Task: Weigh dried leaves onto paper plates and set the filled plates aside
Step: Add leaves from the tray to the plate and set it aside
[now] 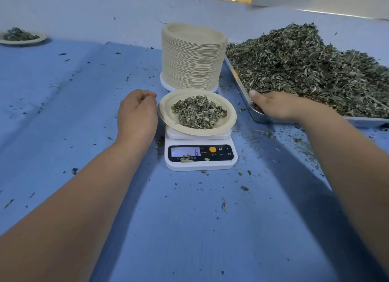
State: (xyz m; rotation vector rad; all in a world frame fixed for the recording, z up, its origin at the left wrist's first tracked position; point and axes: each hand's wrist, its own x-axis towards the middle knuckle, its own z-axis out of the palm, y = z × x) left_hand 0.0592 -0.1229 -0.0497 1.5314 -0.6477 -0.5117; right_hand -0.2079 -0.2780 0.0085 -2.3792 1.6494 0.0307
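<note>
A paper plate with a small heap of dried leaves sits on a white digital scale whose display reads 6. My left hand is right against the plate's left rim with its fingers curled; the fingertips are hidden, so a grip cannot be confirmed. My right hand lies in the near left corner of a metal tray. Its thumb rests along the rim, and its fingers curl down around a few dried leaves. The tray holds a big pile of dried leaves.
A tall stack of empty paper plates stands just behind the scale. One filled plate sits at the far left on the blue cloth. Loose leaf bits are scattered over the cloth, mostly around the scale and below the tray.
</note>
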